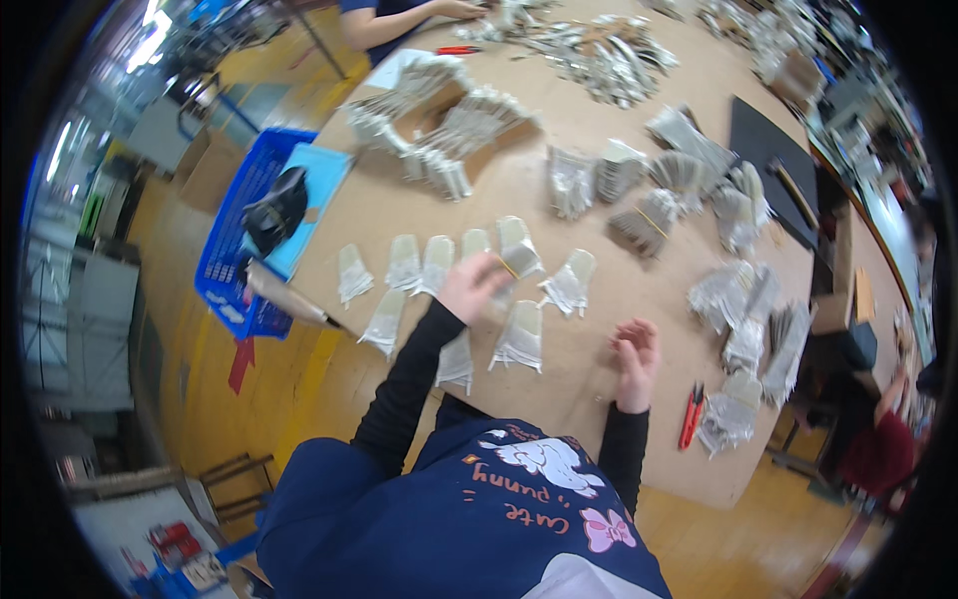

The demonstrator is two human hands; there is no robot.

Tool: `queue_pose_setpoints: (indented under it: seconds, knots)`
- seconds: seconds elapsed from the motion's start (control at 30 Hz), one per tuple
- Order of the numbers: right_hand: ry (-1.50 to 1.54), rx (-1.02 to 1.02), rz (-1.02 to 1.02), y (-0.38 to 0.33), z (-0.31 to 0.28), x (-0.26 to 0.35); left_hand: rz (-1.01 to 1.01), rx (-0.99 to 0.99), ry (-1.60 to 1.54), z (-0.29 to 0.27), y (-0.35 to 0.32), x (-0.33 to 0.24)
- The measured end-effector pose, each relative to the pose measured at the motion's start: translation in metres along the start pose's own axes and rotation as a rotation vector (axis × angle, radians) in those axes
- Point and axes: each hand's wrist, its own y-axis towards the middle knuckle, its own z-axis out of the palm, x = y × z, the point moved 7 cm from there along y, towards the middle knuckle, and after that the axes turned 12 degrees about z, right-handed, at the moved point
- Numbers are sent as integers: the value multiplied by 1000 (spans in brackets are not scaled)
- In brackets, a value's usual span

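Yellow floor (299, 399) first, then a blue crate (225, 262) at the edge of the tan worktop (587, 344), where pale pieces (517, 334) lie spread. The left hand (473, 287) bends its fingers at a banded stack (517, 240) (too blurred to tell whether they grip). The right hand (636, 357), fingers loosely curled, holds nothing visible, near red snips (691, 417).

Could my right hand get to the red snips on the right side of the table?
Probably yes: your right hand looks empty, and the red snips lie nearby to its right, with only bare tabletop visible between them.
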Motion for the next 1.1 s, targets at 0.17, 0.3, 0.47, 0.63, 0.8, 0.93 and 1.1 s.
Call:
queue_pose_setpoints:
  seconds: [0.17,0.3,0.47,0.63,0.8,0.93,1.1]
  knots:
    - [107,-104,122,13,-26,-19,-170,-395,330,-174,-23,101]
    - [32,-152,147,14,-26,-22,-247,-334,596,-277,-68,191]
    - [-80,-234,208,8,-25,-11,-266,-42,816,-317,-111,278]
    - [-407,-407,-118,-12,-69,63,-495,-151,1291,-347,-123,261]
    - [-477,-896,-455,-92,-142,162,-3,-383,997,-313,-82,181]
    - [-605,-1139,-474,-136,-175,188,32,-444,733,-283,-43,130]
    - [-1178,-799,151,-138,-169,162,21,-337,623,-239,-1,82]
